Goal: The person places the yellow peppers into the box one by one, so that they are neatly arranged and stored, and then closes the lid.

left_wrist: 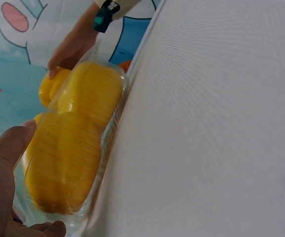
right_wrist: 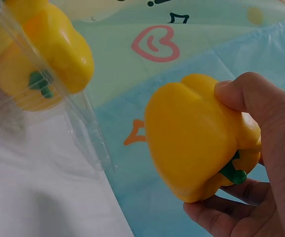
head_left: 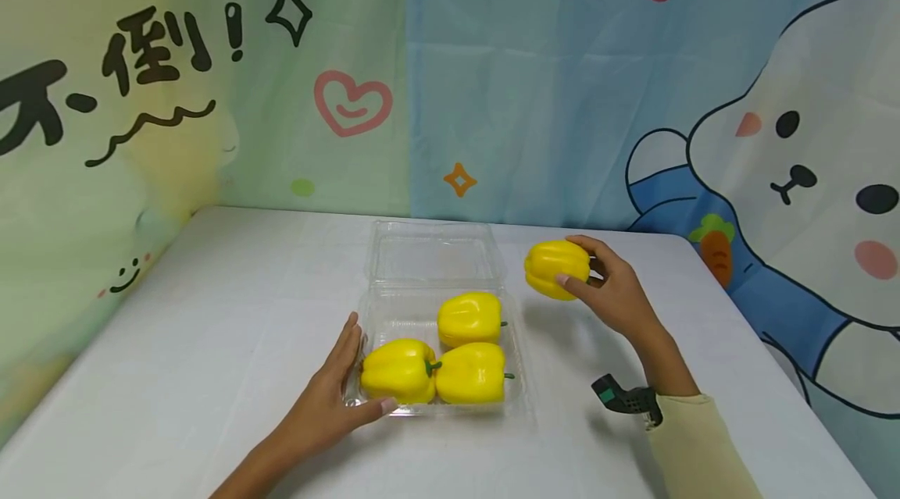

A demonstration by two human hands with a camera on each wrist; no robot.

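Held pepper (head_left: 557,269): yellow bell pepper, gripped in the right hand (head_left: 615,292), thumb on its near side and fingers curled round the far side. It is lifted off the worktop (head_left: 211,311), right of the tray's far end and well apart from the other peppers. In the right wrist view its green stem (right_wrist: 231,173) points toward the palm.

Clear tray (head_left: 516,343): transparent plastic clamshell at the middle of the worktop, with its lid (head_left: 436,253) folded back on the far side.

Peppers in tray: three, all yellow, lying on their sides with stems to the right: near-left (head_left: 398,371), near-right (head_left: 469,373), far-right (head_left: 469,318). The far-left quarter of the tray is unfilled, likely the only room left for a fourth.

Left hand (head_left: 330,401): rests flat against the tray's near-left corner, fingers straight along the left wall, thumb along the near edge; grip spread, holding nothing. This looks like bracing, keeping the light tray from sliding.

Obstructions: the raised lid stands close behind the free quarter, and the far-right pepper lies between it and the held pepper.

Surroundings: a wrist-worn device (head_left: 628,397) above a pale sleeve (head_left: 696,448); a cartoon backdrop (head_left: 794,132) behind the worktop.
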